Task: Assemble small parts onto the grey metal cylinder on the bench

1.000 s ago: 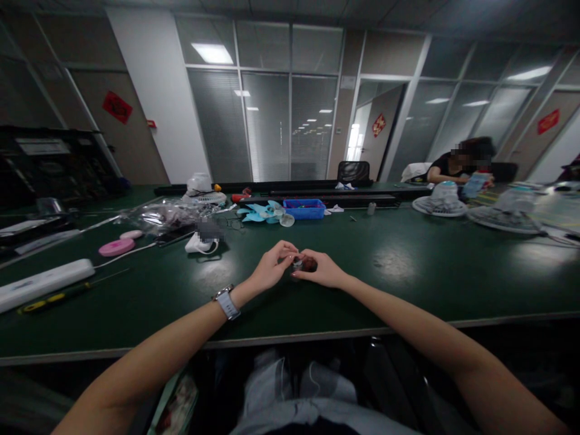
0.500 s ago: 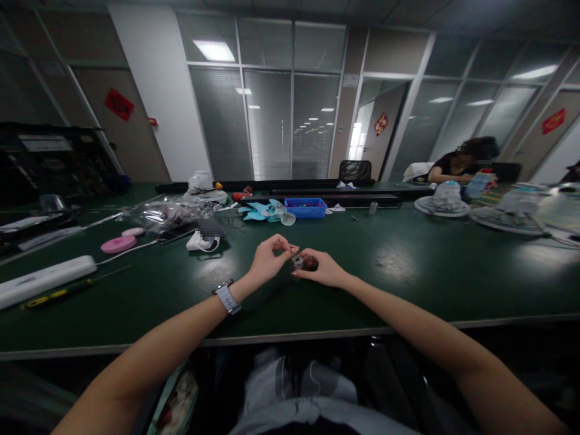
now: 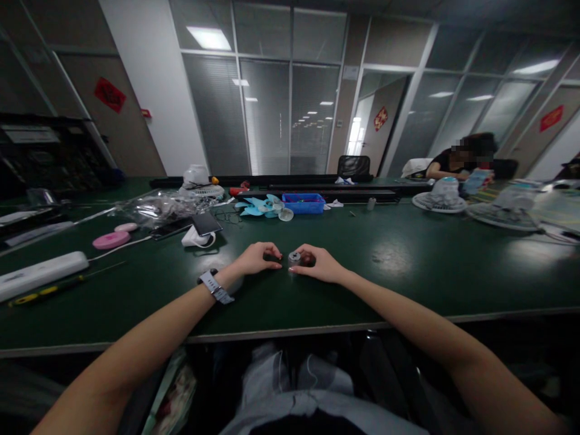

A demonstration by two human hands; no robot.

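A small silvery cylindrical part (image 3: 294, 260) stands upright on the green table (image 3: 254, 305), a dark spot at the centre of its top. My right hand (image 3: 321, 264) curves round its right side, thumb at the front and fingers behind. Just left of the part, my left hand (image 3: 259, 258) is held in a C shape, thumb and fingertips apart with nothing visible between them. It does not touch the cylinder.
Beyond my hands lie a blue tray (image 3: 303, 204) and light-blue fan blades (image 3: 259, 206). Leftward are a white adapter (image 3: 196, 237), a pink disc (image 3: 111, 240), a power strip (image 3: 43, 275) and a screwdriver (image 3: 49, 291). A person (image 3: 457, 160) sits at the far right near fan housings (image 3: 441, 199).
My left hand has come off the top of the cylinder and moved left, its pinched fingers now spread. My right hand stays at the part. The whole view has shifted slightly.
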